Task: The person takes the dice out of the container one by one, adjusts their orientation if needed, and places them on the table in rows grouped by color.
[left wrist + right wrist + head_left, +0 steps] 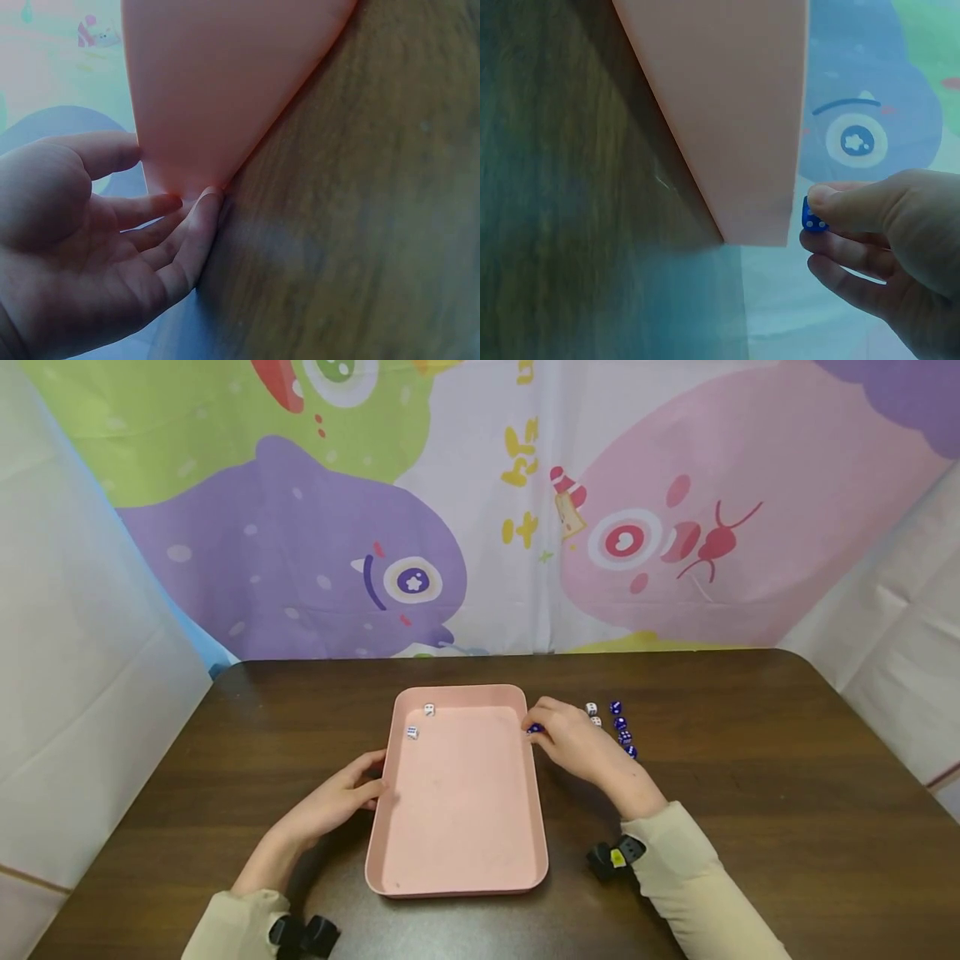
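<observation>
My right hand (573, 739) pinches a blue die (813, 216) between thumb and fingers. It is beside the right wall of a pink tray (457, 827), close to the rim. Against the tray's left outer wall rest the fingertips of my left hand (333, 797), its fingers only slightly bent. Inside the tray, near the far left corner, lie two white dice, one white die (429, 709) at the back and another white die (412, 732) nearer. In the right wrist view, white pips show on the held die.
Right of the tray, beyond my right hand, several blue dice (620, 724) stand in a column. Next to them is a white die (591, 708) with another just below. The dark wooden table (750, 827) ends at a cartoon-printed curtain (510, 610).
</observation>
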Action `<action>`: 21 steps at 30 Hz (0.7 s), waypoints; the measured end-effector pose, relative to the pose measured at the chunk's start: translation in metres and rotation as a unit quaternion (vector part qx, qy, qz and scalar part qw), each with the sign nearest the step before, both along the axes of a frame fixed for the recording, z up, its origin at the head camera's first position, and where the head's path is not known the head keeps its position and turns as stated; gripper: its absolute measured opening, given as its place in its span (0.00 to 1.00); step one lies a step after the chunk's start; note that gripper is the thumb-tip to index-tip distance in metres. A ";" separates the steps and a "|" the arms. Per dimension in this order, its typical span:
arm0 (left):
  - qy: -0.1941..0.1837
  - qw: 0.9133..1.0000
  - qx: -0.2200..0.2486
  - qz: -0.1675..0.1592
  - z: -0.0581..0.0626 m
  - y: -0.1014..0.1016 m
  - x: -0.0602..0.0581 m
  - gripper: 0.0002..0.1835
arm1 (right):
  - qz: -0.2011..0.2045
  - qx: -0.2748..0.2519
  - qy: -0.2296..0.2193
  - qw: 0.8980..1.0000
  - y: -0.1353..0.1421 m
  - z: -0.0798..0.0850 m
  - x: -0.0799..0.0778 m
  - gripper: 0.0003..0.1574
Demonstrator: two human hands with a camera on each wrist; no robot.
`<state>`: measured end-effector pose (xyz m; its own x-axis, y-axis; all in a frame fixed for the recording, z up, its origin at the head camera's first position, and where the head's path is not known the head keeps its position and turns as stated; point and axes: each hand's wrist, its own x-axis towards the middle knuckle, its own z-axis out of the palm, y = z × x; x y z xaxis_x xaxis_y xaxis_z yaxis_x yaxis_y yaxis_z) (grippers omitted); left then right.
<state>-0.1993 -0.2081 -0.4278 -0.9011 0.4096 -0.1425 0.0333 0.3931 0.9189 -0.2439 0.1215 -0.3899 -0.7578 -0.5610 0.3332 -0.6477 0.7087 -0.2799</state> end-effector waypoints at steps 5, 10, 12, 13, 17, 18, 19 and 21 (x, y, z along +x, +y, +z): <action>-0.004 1.000 -0.004 -0.003 0.000 -0.001 0.000 0.27 | -0.017 0.002 -0.025 1.000 0.007 0.001 0.002 0.06; -0.008 1.000 -0.006 -0.001 0.000 0.000 0.000 0.28 | -0.032 0.016 -0.035 0.999 0.014 0.002 0.003 0.05; -0.009 1.000 -0.006 0.001 0.000 0.000 0.000 0.28 | -0.036 0.016 -0.033 0.999 0.016 0.003 0.004 0.05; -0.009 1.000 -0.006 0.002 0.000 0.000 0.000 0.28 | -0.037 0.016 -0.031 0.999 0.017 0.004 0.003 0.05; -0.008 1.000 -0.006 0.005 0.001 0.000 0.000 0.28 | -0.033 0.011 -0.033 0.999 0.023 0.005 0.003 0.05; -0.008 1.000 -0.006 0.006 0.001 0.000 0.000 0.28 | -0.033 0.011 -0.034 0.999 0.024 0.006 0.003 0.05; -0.008 1.000 -0.006 0.005 0.002 0.001 0.000 0.28 | -0.034 0.012 -0.035 0.999 0.026 0.006 0.003 0.05; -0.009 1.000 -0.008 0.004 0.002 0.001 0.001 0.27 | -0.036 0.014 -0.037 0.999 0.029 0.007 0.002 0.05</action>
